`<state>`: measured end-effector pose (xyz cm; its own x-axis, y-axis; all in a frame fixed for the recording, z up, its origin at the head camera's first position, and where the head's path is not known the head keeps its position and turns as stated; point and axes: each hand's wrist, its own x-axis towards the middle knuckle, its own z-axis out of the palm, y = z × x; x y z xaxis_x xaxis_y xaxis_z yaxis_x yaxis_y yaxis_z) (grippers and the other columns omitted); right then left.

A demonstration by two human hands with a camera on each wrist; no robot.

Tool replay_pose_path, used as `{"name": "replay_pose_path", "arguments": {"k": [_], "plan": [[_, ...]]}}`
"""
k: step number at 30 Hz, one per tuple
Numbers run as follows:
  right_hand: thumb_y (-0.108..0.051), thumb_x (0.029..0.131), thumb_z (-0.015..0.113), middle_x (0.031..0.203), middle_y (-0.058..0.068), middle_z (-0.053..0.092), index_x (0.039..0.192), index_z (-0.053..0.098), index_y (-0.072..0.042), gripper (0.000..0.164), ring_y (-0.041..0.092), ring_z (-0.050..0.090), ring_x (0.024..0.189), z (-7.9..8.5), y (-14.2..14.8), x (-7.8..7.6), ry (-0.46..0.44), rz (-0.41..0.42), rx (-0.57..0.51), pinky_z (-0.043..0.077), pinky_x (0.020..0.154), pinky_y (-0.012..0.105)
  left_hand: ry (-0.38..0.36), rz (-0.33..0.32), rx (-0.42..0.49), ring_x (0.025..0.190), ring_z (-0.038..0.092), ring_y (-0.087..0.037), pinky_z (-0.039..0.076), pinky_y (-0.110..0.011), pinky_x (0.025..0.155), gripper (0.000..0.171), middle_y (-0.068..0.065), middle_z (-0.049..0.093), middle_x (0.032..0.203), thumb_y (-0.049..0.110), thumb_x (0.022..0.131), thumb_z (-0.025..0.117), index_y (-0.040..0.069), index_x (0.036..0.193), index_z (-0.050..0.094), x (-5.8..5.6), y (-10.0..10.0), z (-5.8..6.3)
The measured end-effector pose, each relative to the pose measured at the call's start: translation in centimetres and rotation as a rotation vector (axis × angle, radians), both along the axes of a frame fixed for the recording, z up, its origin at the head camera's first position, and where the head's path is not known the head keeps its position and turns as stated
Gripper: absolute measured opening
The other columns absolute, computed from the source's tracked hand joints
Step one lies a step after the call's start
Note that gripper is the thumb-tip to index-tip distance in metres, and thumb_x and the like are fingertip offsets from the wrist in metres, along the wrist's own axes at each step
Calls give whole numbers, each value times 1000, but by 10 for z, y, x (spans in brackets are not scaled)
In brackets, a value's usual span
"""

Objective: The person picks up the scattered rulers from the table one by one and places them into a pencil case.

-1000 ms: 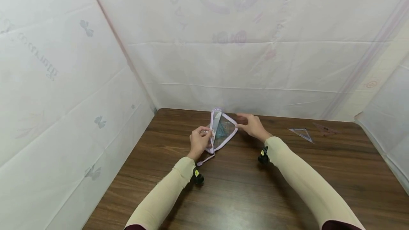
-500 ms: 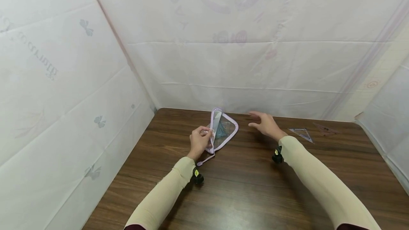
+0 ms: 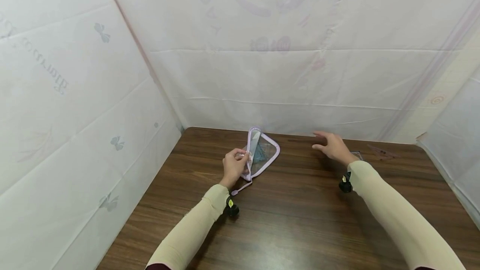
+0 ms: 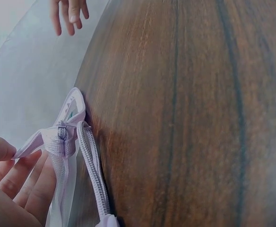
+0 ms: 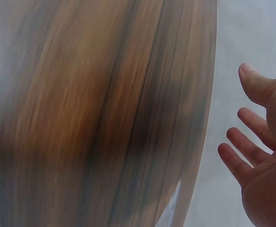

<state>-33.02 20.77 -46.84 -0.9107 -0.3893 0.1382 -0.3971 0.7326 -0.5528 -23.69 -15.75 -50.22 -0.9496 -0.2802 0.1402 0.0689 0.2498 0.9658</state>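
My left hand (image 3: 234, 166) pinches the edge of a clear zip pouch (image 3: 271, 165) with lilac trim, near the table's far side. Thumb and fingers grip that lilac edge in the left wrist view, where the zipper (image 4: 62, 135) and a lilac pull strap (image 4: 95, 175) hang beside them. Through the clear side show a bluish set square (image 3: 258, 153) and a pale, ruler-like strip (image 3: 254, 141). Well to the right of the pouch, my right hand (image 3: 333, 148) hovers over the table with fingers spread, holding nothing. Behind its wrist a clear set square (image 3: 358, 154) is mostly hidden.
A reddish transparent set square (image 3: 383, 152) lies farther right on the brown wooden table (image 3: 285, 220). White printed sheeting (image 3: 240, 78) rises along the table's far edge and at both sides.
My right hand has left the pouch's right edge and moved to the right, now covering part of the clear set square. The left hand and the pouch stay in place.
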Motion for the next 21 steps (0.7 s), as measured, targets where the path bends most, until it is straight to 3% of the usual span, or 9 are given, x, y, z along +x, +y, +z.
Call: {"name": "replay_pose_path", "arguments": {"k": [4, 6, 9, 11, 12, 13, 16, 19, 21], "plan": [[-20, 99, 71, 144, 30, 53, 150, 47, 1, 60, 51, 50, 130, 0, 16, 0, 0, -15, 18, 46, 104, 68, 2, 0, -4, 58, 70, -18, 62, -32, 46, 7, -13, 78, 83, 8, 95, 73, 2, 96, 71, 0, -1, 1], [-21, 99, 72, 144, 31, 52, 150, 47, 1, 61, 50, 57, 121, -1, 24, 1, 4, -25, 33, 48, 100, 67, 2, 0, -5, 58, 71, -19, 62, -32, 46, 7, -14, 78, 83, 8, 94, 73, 2, 96, 71, 0, -1, 1], [-21, 98, 72, 145, 33, 51, 149, 47, 1, 61, 39, 66, 88, -3, 35, 1, 7, -42, 52, 53, 89, 58, 1, 3, -6, 59, 70, -18, 62, -31, 46, 7, -13, 78, 84, 8, 94, 73, 3, 95, 71, 1, -1, 2], [-21, 98, 72, 144, 34, 50, 149, 47, 1, 61, 31, 61, 67, -4, 42, 2, 10, -48, 60, 52, 81, 53, -1, 3, -7, 58, 70, -16, 62, -31, 46, 7, -13, 78, 84, 9, 95, 73, 3, 95, 71, 1, -1, 2], [-21, 98, 72, 144, 35, 50, 149, 47, 2, 61, 30, 60, 65, -4, 46, 3, 13, -49, 64, 51, 80, 53, -3, 3, -8, 58, 69, -15, 62, -31, 46, 7, -13, 78, 83, 9, 95, 73, 3, 95, 71, 1, -1, 2], [-20, 98, 72, 144, 35, 50, 149, 47, 2, 60, 31, 59, 65, -5, 50, 3, 17, -48, 71, 51, 79, 53, -4, 3, -9, 57, 69, -15, 62, -31, 46, 7, -12, 78, 83, 9, 95, 73, 3, 95, 71, 1, -1, 2], [-20, 100, 70, 143, 36, 50, 149, 46, 4, 59, 44, 64, 84, -6, 62, 6, 20, -34, 96, 52, 85, 60, -2, -1, -15, 55, 67, -13, 62, -30, 46, 7, -12, 78, 83, 10, 95, 73, 4, 95, 70, 1, -1, 2], [-19, 101, 67, 143, 37, 49, 149, 45, 6, 58, 54, 57, 115, -7, 76, 8, 12, -34, 122, 49, 95, 69, 0, -1, -20, 54, 67, -13, 61, -30, 46, 7, -11, 78, 82, 10, 95, 74, 4, 94, 70, 1, -1, 2], [-18, 102, 66, 142, 38, 50, 149, 44, 6, 58, 50, 61, 104, -7, 85, 10, 0, -41, 126, 50, 92, 67, 2, 0, -24, 53, 67, -14, 61, -30, 45, 7, -11, 78, 82, 10, 94, 74, 4, 94, 70, 1, -1, 1]]}}
